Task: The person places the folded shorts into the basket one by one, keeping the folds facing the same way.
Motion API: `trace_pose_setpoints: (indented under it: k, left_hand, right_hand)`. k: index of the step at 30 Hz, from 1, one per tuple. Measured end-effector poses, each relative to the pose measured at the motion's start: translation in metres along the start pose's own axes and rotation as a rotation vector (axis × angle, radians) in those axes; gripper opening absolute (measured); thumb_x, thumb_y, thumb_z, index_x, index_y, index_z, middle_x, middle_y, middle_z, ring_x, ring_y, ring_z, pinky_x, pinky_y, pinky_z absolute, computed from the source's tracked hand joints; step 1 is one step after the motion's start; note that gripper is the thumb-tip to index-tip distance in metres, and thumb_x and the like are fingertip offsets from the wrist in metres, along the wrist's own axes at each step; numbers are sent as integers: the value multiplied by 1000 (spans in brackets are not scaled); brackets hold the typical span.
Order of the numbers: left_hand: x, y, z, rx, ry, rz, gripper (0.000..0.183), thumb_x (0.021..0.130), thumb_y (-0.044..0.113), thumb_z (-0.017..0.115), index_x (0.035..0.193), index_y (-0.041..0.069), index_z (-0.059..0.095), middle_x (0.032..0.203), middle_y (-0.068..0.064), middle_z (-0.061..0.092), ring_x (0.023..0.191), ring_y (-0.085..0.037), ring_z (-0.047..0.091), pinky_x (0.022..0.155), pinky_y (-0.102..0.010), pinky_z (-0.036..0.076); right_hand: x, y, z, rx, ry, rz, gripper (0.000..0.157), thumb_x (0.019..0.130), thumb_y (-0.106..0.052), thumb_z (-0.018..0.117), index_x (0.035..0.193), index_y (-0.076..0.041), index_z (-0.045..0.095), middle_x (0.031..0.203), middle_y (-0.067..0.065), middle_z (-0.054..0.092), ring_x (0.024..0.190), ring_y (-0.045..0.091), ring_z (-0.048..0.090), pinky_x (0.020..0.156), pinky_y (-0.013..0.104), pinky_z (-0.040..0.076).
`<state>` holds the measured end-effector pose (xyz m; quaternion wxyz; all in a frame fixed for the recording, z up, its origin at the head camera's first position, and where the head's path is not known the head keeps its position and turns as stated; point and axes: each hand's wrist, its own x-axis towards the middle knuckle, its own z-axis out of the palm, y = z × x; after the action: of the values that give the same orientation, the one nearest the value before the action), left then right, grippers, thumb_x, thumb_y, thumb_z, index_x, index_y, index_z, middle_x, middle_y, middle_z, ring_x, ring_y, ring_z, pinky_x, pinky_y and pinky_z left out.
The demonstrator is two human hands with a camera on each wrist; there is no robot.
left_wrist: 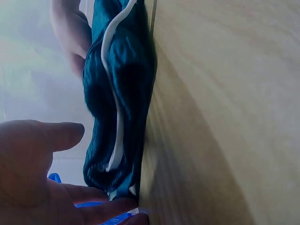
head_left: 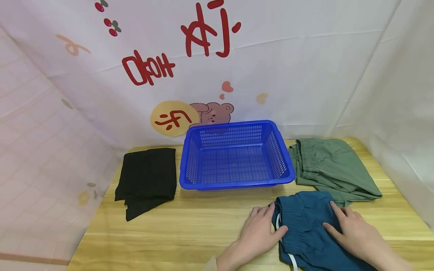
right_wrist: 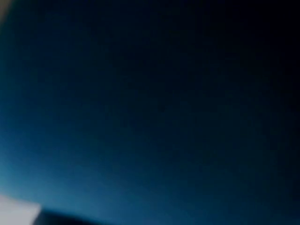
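Folded dark teal drawstring pants lie on the table at the front right, the elastic waistband toward the left and a white drawstring hanging from it. At the waistband's left edge is my left hand, its fingertips touching the far corner and its thumb over the band. The left wrist view shows the layered waistband edge-on, the left hand's fingers extended along its end. My right hand rests on the pants with fingers spread. Dark blue cloth fills the right wrist view, hiding that hand.
A blue plastic basket with nothing in it stands at the back middle. Folded black cloth lies to its left. Green elastic-waist pants lie to its right, partly behind the teal pants. White printed curtains enclose the wooden table.
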<state>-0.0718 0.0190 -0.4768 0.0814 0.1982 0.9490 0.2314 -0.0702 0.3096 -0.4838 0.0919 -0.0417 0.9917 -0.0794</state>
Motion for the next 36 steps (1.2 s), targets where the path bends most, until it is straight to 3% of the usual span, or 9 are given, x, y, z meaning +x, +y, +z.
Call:
trace_pose_setpoints:
  k: [9,16,21,24,30,36]
  left_hand:
    - [3,-6,-5,-152,35,-77,70,99,50,66,154,9,52,148,-11,64,137,-26,59,110,-35,54]
    - [3,-23,-11,-337,72,-140,74,96,41,73,155,4,48,149,-21,60,138,-38,59,112,-49,54]
    - [1,-45,-18,-471,114,-183,78,91,31,79,152,-5,48,133,-24,67,118,-37,67,99,-47,58]
    - [-1,-56,-23,-498,105,-202,78,89,29,80,150,-8,50,124,-22,69,109,-34,68,92,-44,58]
    - [-7,-73,-38,-507,54,-235,75,89,28,80,146,-13,52,136,-32,62,125,-47,62,103,-61,54]
    - [-16,-93,-56,-505,16,-252,73,92,32,78,144,-13,53,136,-32,62,123,-48,63,101,-64,53]
  right_hand:
    - [9,-28,2,-6,51,-54,79,93,-41,76,143,14,52,113,32,64,101,47,67,79,60,59]
    - [15,-54,3,10,76,-82,76,93,-40,77,143,13,54,120,33,65,108,49,67,81,61,59]
    - [21,-79,5,20,57,-117,76,94,-42,76,143,12,56,120,30,67,108,45,68,84,58,60]
    - [22,-92,4,34,43,-126,75,94,-43,76,143,10,57,121,27,68,109,40,69,88,56,60]
    - [27,-114,1,55,11,-167,73,93,-43,77,143,7,58,120,22,68,106,34,70,86,52,61]
    - [30,-139,2,97,-6,-208,71,93,-42,78,143,5,60,121,20,69,108,31,70,87,49,61]
